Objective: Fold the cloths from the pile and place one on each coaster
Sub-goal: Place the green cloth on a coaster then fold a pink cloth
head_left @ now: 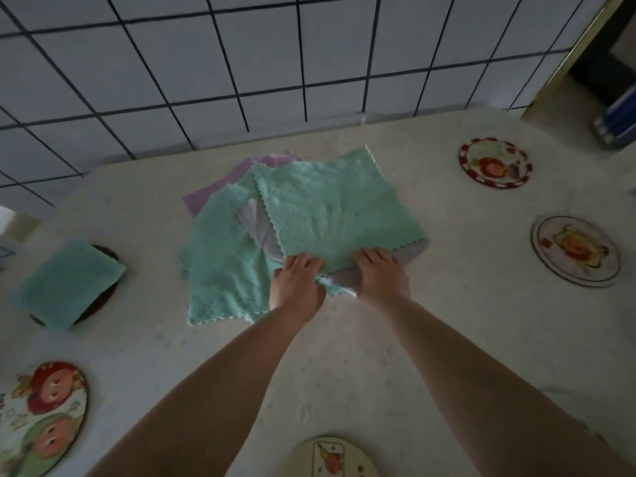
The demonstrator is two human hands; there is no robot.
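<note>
A pile of cloths (pixel 223 256) lies in the middle of the table, mostly teal with a lilac one (pixel 220 187) underneath. The top teal cloth (pixel 337 211) lies spread with a grey underside showing at its near edge. My left hand (pixel 297 282) and my right hand (pixel 380 273) both grip that near edge side by side. A folded teal cloth (pixel 70 287) sits on a dark coaster (pixel 103 301) at the left. Bare round picture coasters lie at the far right (pixel 495 162), right (pixel 576 251), near left (pixel 44 418) and bottom centre (pixel 334 457).
The pale patterned tablecloth (pixel 464 339) covers the table. A white tiled wall (pixel 241 63) runs along the far edge. A doorway with a blue object (pixel 616 115) shows at the upper right.
</note>
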